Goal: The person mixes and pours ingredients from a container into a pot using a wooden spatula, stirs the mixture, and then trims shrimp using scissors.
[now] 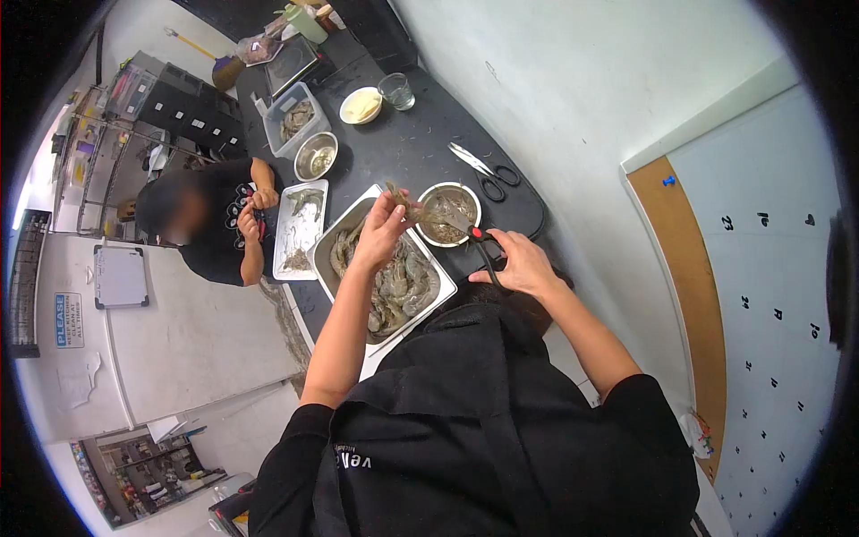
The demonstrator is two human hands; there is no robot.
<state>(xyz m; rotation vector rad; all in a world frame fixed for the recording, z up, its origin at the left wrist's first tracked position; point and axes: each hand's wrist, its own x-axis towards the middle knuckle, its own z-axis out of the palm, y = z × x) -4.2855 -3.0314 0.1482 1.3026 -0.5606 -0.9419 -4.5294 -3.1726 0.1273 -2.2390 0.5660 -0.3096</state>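
Observation:
My left hand (383,231) holds a shrimp (413,208) over the near side of a round metal bowl (477,202) with small scraps in it. In my right hand (523,262) are black-handled scissors (483,242), a little red at their pivot, their blades pointing at the shrimp. Below my left hand, a white rectangular tub (445,291) holds many grey shrimp (403,286). A second pair of scissors (483,170) lies on the dark table beyond the bowl.
Across the table a co-worker (215,215) in black works with both hands beside a white tray (286,234). Further back are a small metal bowl (317,157), a plastic container (279,134), a white bowl (361,106), a glass (396,91) and a scale (293,61).

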